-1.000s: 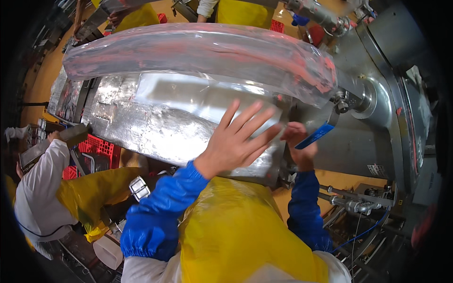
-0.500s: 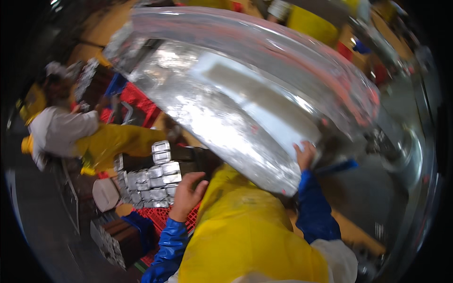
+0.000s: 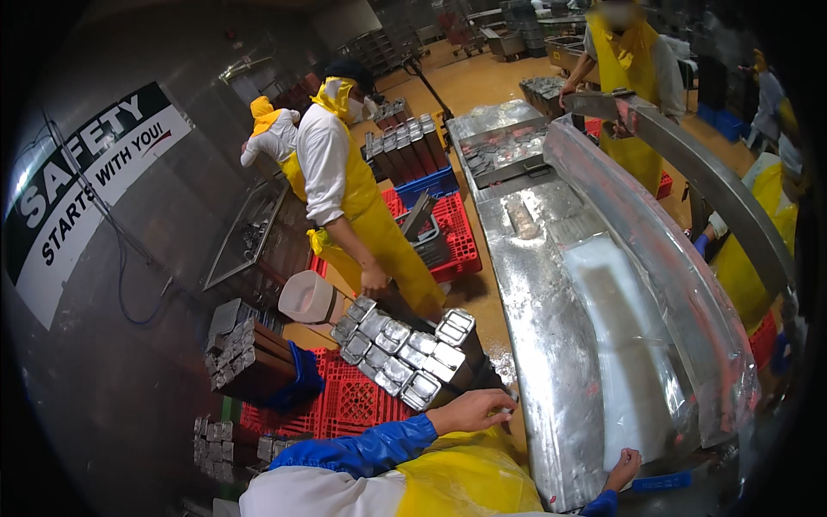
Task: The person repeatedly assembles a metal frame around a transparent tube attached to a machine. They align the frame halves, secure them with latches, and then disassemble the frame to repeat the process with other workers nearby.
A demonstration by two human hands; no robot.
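Note:
My left hand [image 3: 474, 411] hangs beside the near left edge of a long steel table [image 3: 551, 379]. Its fingers are loosely bent and apart, with nothing visible in them. At the table's near end, my right hand [image 3: 624, 470] has its fingers curled together next to a stack of clear plastic sheets [image 3: 618, 345]; whether it grips one is hidden. The sheets lie lengthwise on the metal. Along their right side runs a long ridge wrapped in clear plastic [image 3: 663, 267], with pinkish smears. A blue strip [image 3: 662, 482] lies right of my right hand.
Left of me, a co-worker in a yellow apron [image 3: 366, 215] holds a cluster of metal molds [image 3: 401, 353]. Red pallets [image 3: 357, 392], a white bucket [image 3: 310, 297] and stacked molds [image 3: 250, 355] stand nearby. Another person [image 3: 624, 69] is beyond the table. A curved metal rail [image 3: 715, 177] arches at right.
The view has swung left and up, showing the wall and far room. My left hand has come to the table's edge. My right hand stays by the sheets' near end, its fingers now more curled.

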